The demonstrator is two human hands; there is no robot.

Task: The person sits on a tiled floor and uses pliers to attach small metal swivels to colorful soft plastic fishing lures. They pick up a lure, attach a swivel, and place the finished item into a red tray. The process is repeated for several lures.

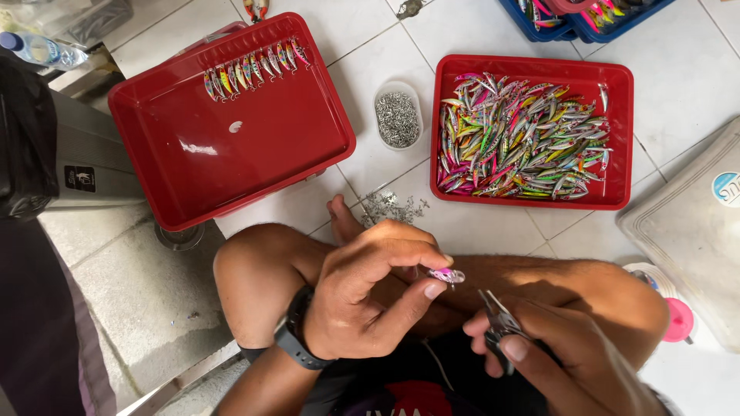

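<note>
The left hand [370, 296] pinches a small pink fishing lure [446, 275] between thumb and fingertips, above the crossed legs. Just to its right and slightly lower, the right hand [563, 358] is closed around small pliers [497, 320], their tips pointing up toward the lure but apart from it. On the tiled floor beyond lie a left red tray [231, 146] with a row of lures, a dish of metal rings [398, 117], and a right red tray [620, 139] heaped with lures.

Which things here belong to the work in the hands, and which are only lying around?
In use:
- left hand pinching a small pink lure
- right hand holding pliers
- red tray of loose lures
- red tray with a row of lures
- tub of small metal rings

Lying about:
- water bottle
- blue bins
- grey lid
</note>
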